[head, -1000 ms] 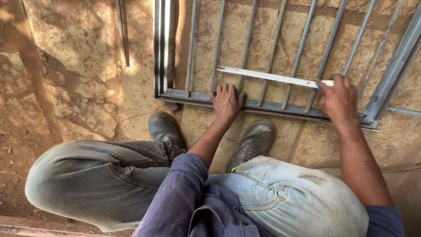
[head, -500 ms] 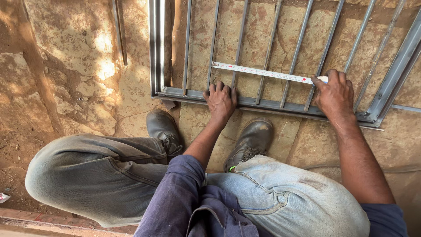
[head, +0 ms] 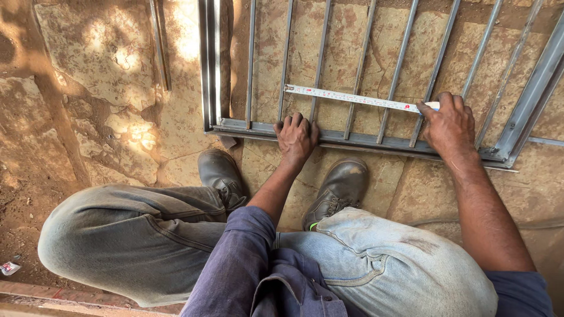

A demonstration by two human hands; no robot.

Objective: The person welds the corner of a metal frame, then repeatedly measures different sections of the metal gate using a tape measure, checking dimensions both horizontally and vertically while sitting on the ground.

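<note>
A grey metal grille frame (head: pixel 358 138) with several thin upright bars lies flat on stone paving. A white measuring tape (head: pixel 346 97) stretches across the bars, parallel to the frame's near rail. My right hand (head: pixel 449 124) holds the tape's case end near the frame's right side. My left hand (head: pixel 296 137) rests on the near rail with fingers spread over it, just below the tape's free end. I am crouched, with both knees and two dark boots (head: pixel 338 188) in front of the rail.
A loose thin metal bar (head: pixel 158 47) lies on the stone at the upper left. Bare earth borders the paving at the left. A small scrap of litter (head: pixel 8 268) sits by a brick edge at the bottom left.
The tape has shifted left along the bars and sits more level. My right hand has moved slightly left with it. My left hand stays on the rail.
</note>
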